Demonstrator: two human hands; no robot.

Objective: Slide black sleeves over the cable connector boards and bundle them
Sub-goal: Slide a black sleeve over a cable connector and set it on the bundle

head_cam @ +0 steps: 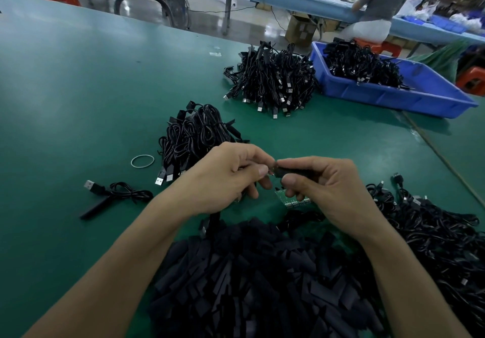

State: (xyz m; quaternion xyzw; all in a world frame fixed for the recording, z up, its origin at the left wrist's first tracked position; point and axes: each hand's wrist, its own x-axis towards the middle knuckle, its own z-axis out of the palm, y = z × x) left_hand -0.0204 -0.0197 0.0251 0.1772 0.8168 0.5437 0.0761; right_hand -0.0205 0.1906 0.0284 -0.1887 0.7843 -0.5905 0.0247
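A heap of sleeves (262, 285) is lying along the near edge of the green table (78, 88), under both forearms. Loose cables (433, 232) are sprawling toward the near right corner. Around the middle, a cable bundle (194, 135) is sitting with a rubber band (142, 161) just beside it, and a single cable (115, 196) is lying apart, nearer the left edge. Farther back, a bigger cable pile (273, 80) is resting beside a blue bin (393, 96) at the far right edge.

A small green board (291, 200) is lying on the table, partly hidden below the fingers. One black sleeve (286, 171) is hanging above the table's middle between the two hands. The right hand (322, 188) is pinching it with thumb and curled fingers. The left hand (225, 177) is curling in and pinching at the sleeve's open end, though what it is holding there is too blurred to tell.
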